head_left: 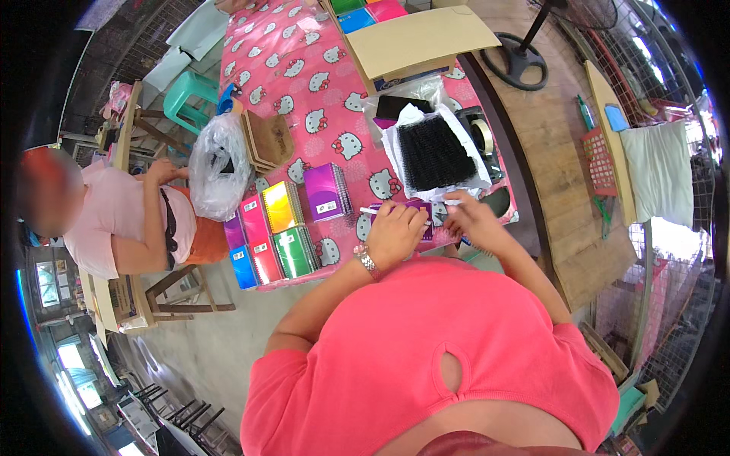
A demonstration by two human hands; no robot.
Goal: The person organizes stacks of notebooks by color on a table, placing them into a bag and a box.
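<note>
My left hand (pixel 395 228), with a metal watch on its wrist, presses flat on a purple notebook (pixel 422 207) at the near edge of a table with a pink cartoon-cat cloth (pixel 304 68). My right hand (pixel 470 216) pinches the notebook's right edge, next to a pile of black spiral binding coils (pixel 433 152) lying on white plastic. A purple spiral notebook (pixel 327 190) lies to the left, beside rows of bound notebooks in yellow, pink, green, red and blue (pixel 274 235).
A person in a pink top (pixel 114 220) sits at the left beside a clear plastic bag (pixel 217 171). Brown paper bags (pixel 268 140), a cardboard box (pixel 418 38), a tape dispenser (pixel 480 131), a fan base (pixel 518 61) and a wooden bench (pixel 563 152) stand around.
</note>
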